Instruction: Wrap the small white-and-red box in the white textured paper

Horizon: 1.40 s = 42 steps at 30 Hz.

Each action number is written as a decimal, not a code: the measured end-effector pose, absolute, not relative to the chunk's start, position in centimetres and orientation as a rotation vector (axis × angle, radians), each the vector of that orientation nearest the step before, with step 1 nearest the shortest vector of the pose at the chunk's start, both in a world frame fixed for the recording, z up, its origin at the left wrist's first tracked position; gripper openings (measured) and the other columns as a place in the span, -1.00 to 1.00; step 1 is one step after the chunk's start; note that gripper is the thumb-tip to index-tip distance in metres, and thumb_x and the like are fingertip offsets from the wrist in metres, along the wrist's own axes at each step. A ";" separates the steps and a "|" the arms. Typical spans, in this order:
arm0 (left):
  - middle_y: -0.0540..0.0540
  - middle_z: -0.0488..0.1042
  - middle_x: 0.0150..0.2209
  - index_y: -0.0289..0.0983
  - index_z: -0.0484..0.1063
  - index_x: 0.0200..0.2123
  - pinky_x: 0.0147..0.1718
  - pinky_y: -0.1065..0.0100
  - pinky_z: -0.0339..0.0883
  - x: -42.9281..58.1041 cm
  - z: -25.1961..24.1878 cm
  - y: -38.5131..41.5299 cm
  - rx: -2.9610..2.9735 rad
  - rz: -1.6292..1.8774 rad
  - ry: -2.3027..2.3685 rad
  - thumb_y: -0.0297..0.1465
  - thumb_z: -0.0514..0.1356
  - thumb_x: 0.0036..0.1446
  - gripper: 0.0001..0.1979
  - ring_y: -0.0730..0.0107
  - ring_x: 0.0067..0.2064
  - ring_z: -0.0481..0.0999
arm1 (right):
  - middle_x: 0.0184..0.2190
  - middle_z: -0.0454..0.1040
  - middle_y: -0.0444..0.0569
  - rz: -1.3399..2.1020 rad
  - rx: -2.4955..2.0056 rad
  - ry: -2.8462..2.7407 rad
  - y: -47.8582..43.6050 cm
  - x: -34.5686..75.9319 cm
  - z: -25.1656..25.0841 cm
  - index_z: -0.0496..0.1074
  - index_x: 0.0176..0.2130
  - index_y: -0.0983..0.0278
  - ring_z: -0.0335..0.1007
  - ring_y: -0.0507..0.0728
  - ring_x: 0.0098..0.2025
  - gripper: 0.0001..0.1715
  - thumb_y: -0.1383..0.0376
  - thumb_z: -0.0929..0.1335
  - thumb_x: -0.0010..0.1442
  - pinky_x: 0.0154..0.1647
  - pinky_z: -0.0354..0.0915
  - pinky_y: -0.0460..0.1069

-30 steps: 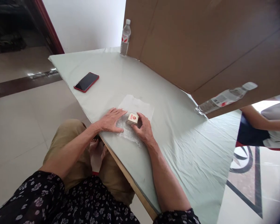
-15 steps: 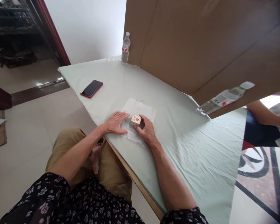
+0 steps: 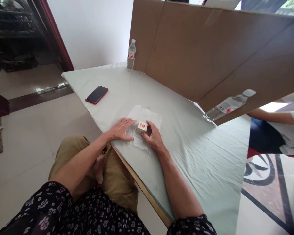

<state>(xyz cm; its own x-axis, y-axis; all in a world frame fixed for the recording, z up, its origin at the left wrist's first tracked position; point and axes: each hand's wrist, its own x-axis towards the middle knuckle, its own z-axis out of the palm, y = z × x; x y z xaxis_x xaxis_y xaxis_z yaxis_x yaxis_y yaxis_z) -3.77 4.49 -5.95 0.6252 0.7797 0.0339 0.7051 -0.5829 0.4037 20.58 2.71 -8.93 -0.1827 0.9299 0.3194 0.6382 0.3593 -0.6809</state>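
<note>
A small cardboard box [image 3: 141, 126] with a red round mark stands on a sheet of bubble wrap [image 3: 137, 139], which lies over a white paper sheet [image 3: 147, 114] near the table's front edge. My left hand [image 3: 121, 129] lies flat on the bubble wrap just left of the box, fingers stretched out. My right hand [image 3: 154, 136] curls round the box's right side, thumb and fingers touching it.
The table [image 3: 198, 153] wears a pale green cloth. A red phone [image 3: 96, 94] lies at the left. A brown cardboard wall [image 3: 205, 52] stands behind, with a water bottle [image 3: 130, 54] at its left end and another water bottle [image 3: 229, 104] at its right. Another person [image 3: 279, 130] sits at far right.
Both hands and the box stay as they were. Only the camera has tilted up a little, showing more of the cardboard wall.
</note>
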 end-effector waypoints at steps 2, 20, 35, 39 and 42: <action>-0.35 0.17 0.43 -0.31 0.04 0.44 0.43 -0.04 -0.15 -3.8 -6.1 4.5 2.505 0.317 1.176 -0.05 0.34 0.05 0.00 -0.12 0.46 0.11 | 0.18 0.51 0.10 0.533 -1.333 -1.906 2.8 20.7 -9.1 0.30 0.26 0.16 0.47 0.34 0.14 -0.19 0.21 0.44 0.03 0.25 0.30 0.30; -0.34 0.19 0.42 -0.31 0.04 0.43 0.44 -0.04 -0.14 -3.9 -6.3 4.5 2.534 0.321 1.172 -0.06 0.32 0.05 -0.02 -0.07 0.47 0.11 | 0.12 0.54 0.14 0.541 -1.345 -1.906 2.8 20.6 -8.9 0.33 0.22 0.21 0.49 0.37 0.09 -0.26 0.26 0.40 0.03 0.18 0.33 0.34; -0.32 0.24 0.40 -0.32 0.12 0.41 0.43 -0.10 -0.07 -4.4 -6.9 4.9 2.456 0.468 1.158 -0.22 0.25 0.11 -0.17 -0.08 0.41 0.21 | 0.13 0.55 0.12 0.505 -1.350 -1.913 3.1 20.4 -9.1 0.32 0.23 0.20 0.50 0.36 0.10 -0.24 0.27 0.40 0.02 0.19 0.33 0.32; -0.31 0.27 0.38 -0.29 0.15 0.39 0.41 -0.08 -0.02 -4.3 -6.9 4.9 2.474 0.473 1.176 -0.27 0.25 0.07 -0.18 -0.05 0.40 0.24 | 0.11 0.56 0.11 0.521 -1.369 -1.905 3.3 20.2 -9.1 0.33 0.22 0.21 0.51 0.35 0.09 -0.24 0.27 0.39 0.01 0.18 0.35 0.31; -0.30 0.28 0.37 -0.27 0.16 0.39 0.40 -0.07 0.00 -4.3 -6.9 4.8 2.483 0.482 1.192 -0.30 0.26 0.05 -0.18 -0.04 0.39 0.25 | 0.10 0.56 0.10 0.525 -1.378 -1.907 3.3 20.1 -9.0 0.33 0.22 0.20 0.50 0.35 0.08 -0.22 0.28 0.38 -0.01 0.19 0.35 0.30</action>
<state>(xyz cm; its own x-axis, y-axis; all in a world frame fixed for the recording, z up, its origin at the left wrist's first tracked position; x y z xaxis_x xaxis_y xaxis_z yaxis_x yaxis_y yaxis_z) -4.33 4.82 -6.91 0.5896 0.7930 0.1531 0.6764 -0.5885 0.4430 20.06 3.31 -8.99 -0.1747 0.9342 0.3110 0.6434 0.3474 -0.6822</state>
